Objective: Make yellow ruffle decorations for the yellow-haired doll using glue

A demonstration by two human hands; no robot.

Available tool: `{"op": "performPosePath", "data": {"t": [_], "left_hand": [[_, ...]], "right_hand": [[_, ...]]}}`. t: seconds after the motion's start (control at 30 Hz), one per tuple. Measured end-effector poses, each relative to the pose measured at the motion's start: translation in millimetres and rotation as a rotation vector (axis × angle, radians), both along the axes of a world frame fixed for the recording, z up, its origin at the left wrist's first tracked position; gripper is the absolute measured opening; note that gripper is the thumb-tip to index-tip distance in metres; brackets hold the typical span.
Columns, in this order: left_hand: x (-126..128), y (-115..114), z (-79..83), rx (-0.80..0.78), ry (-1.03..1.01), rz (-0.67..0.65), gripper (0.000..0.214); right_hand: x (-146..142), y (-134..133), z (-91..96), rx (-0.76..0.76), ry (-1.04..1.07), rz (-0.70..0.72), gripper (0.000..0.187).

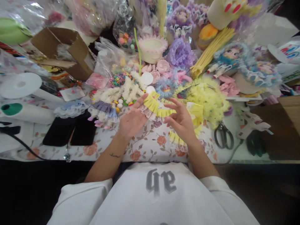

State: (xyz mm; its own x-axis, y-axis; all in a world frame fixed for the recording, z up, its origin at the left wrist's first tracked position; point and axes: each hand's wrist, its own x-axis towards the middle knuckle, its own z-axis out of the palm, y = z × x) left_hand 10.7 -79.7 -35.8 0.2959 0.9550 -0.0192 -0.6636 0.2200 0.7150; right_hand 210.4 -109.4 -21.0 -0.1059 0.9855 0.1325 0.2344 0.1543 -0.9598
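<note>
My left hand point(133, 122) is turned palm up. A strip of yellow ruffled trim point(152, 104) with a white lace edge is caught at its fingertips, covering some of the fingers. The strip runs rightward to my right hand point(180, 123), whose thumb and fingers are spread apart beside it, pinching nothing that shows. More of the yellow lace-edged ruffle point(177, 139) lies on the flowered cloth beneath and behind the right hand. A heap of yellow tulle point(206, 100) sits just beyond it.
Black-handled scissors point(223, 136) and a glue gun point(252, 125) lie at the right. Two dark phones point(59, 131) rest at the left. Small dolls in checked skirts point(103, 106), a pale scalloped basket point(152, 48), yellow stems point(212, 51) and a cardboard box point(79, 59) crowd the back.
</note>
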Motion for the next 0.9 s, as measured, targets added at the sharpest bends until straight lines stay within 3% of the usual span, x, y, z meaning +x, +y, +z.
{"op": "performPosePath", "data": {"t": [0.07, 0.17, 0.3, 0.4, 0.57, 0.77, 0.9], "left_hand": [[2, -2, -0.1, 0.000, 0.004, -0.049, 0.059], [3, -4, -1.0, 0.006, 0.016, -0.076, 0.066], [-1, -2, -2.6, 0.027, -0.006, -0.041, 0.071], [-5, 2, -3.3, 0.022, 0.018, 0.039, 0.074], [-7, 5, -3.8, -0.051, 0.068, 0.039, 0.078], [-4, 6, -14.6, -0.077, 0.235, 0.004, 0.088], [-1, 8, -23.2, -0.124, 0.349, 0.015, 0.077]], "right_hand": [[-18, 13, -11.2, -0.088, 0.128, 0.045, 0.076], [-30, 28, -28.4, -0.194, 0.245, 0.092, 0.085], [-19, 31, -35.9, -0.276, 0.227, 0.124, 0.064], [1, 29, -25.1, -0.232, 0.038, 0.168, 0.042], [29, 34, -7.3, -0.158, -0.187, 0.208, 0.035], [35, 36, -28.2, -0.203, -0.132, 0.192, 0.032], [36, 35, -37.8, -0.234, -0.053, 0.175, 0.032]]}}
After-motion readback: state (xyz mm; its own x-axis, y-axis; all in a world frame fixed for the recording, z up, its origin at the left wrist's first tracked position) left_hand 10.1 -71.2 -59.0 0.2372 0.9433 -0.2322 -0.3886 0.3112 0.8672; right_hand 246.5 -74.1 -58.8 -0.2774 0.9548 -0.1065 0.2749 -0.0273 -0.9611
